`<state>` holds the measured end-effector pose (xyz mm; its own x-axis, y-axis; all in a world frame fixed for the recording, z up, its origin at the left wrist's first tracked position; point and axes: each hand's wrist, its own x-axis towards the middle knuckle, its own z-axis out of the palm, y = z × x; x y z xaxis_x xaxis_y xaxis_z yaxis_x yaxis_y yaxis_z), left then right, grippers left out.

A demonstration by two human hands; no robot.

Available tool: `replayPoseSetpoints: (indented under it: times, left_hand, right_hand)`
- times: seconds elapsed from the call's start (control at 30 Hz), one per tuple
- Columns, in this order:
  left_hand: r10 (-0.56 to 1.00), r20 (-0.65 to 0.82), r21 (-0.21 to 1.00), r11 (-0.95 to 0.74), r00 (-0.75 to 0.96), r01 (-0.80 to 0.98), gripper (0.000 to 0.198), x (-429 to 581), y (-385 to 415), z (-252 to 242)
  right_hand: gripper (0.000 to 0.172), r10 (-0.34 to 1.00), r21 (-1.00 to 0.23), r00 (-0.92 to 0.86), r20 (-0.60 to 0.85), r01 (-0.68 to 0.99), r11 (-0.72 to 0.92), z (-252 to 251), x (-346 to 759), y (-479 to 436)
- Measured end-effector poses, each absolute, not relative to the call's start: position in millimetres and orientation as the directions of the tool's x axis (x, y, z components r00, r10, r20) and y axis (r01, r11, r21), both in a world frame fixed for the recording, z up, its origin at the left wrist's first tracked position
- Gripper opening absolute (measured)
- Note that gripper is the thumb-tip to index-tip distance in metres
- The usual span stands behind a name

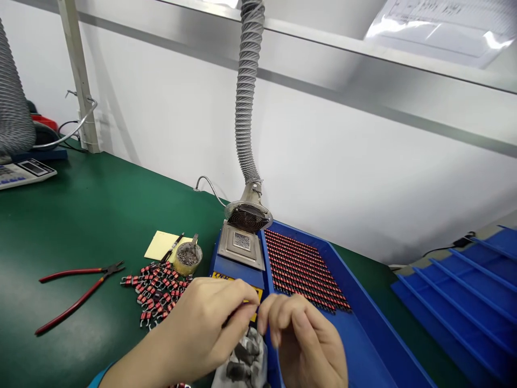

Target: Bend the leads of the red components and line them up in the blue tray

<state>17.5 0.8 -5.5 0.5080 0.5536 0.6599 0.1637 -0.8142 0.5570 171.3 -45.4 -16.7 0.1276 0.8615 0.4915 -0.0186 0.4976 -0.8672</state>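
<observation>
My left hand [205,323] and my right hand [305,339] meet at the bottom centre, fingers curled and pinched together near each other. What they pinch is hidden between the fingertips. Below them lies a crumpled grey cloth or glove [244,361]. Just beyond stands a blue solder pot [241,253] with a square metal top. To its left lies a loose pile of small red and black coil parts [155,288]. To its right a blue tray [363,334] holds neat rows of the same red parts [302,269].
A grey ribbed fume hose [247,97] hangs over the pot. Red-handled pliers [76,293] lie on the green mat [81,215] at left, with a yellow note pad [163,245], a small round tin [188,258] and a calculator [24,172]. Stacked blue trays [468,291] sit at right.
</observation>
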Motion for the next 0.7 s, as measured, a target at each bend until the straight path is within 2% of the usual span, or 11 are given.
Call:
replayPoseSetpoints:
  times: [0.07, 0.13, 0.2, 0.27, 0.33, 0.4, 0.43, 0.5, 0.53, 0.63, 0.7]
  left_hand:
    - [0.627, 0.562, 0.68, -0.721, 0.54, 0.13, 0.015, 15, 0, -2]
    - [0.655, 0.487, 0.754, -0.649, 0.578, 0.1, 0.014, 15, 0, 0]
    - [0.653, 0.484, 0.748, -0.654, 0.582, 0.112, 0.015, 17, 1, -1]
    - [0.6, 0.578, 0.638, -0.755, 0.553, 0.153, 0.017, 20, 2, -4]
    - [0.488, 0.695, 0.449, -0.868, 0.527, 0.212, 0.021, 23, 4, -9]
    - [0.387, 0.761, 0.292, -0.921, 0.521, 0.257, 0.024, 24, 4, -11]
    - [0.366, 0.775, 0.265, -0.928, 0.516, 0.261, 0.024, 24, 4, -12]
    - [0.403, 0.773, 0.325, -0.915, 0.489, 0.24, 0.022, 22, 2, -11]
    - [0.449, 0.756, 0.397, -0.893, 0.477, 0.211, 0.02, 21, 1, -9]
    - [0.609, 0.623, 0.637, -0.759, 0.491, 0.132, 0.015, 17, 0, -5]
    - [0.666, 0.534, 0.734, -0.671, 0.52, 0.106, 0.013, 15, 0, -3]
  right_hand:
    - [0.009, 0.766, -0.775, 0.135, 0.629, 0.184, 0.604, -15, 173, -45]
    - [0.028, 0.68, -0.658, 0.082, 0.729, 0.357, 0.663, -15, 173, -45]
    - [0.036, 0.605, -0.553, 0.036, 0.795, 0.454, 0.699, -16, 171, -45]
    - [0.026, 0.595, -0.528, 0.05, 0.802, 0.525, 0.667, -19, 168, -46]
    - [0.015, 0.714, -0.659, 0.114, 0.691, 0.505, 0.557, -21, 166, -47]
    - [0.029, 0.863, -0.849, 0.142, 0.485, 0.313, 0.425, -22, 166, -47]
    - [0.036, 0.902, -0.903, 0.122, 0.413, 0.183, 0.389, -22, 166, -46]
    - [0.042, 0.897, -0.903, 0.115, 0.427, 0.007, 0.429, -21, 168, -44]
    - [0.039, 0.862, -0.869, 0.129, 0.491, 0.01, 0.494, -20, 168, -42]
    - [0.008, 0.714, -0.729, 0.153, 0.683, 0.212, 0.651, -18, 168, -40]
    - [0.03, 0.642, -0.65, 0.138, 0.754, 0.293, 0.701, -19, 167, -39]
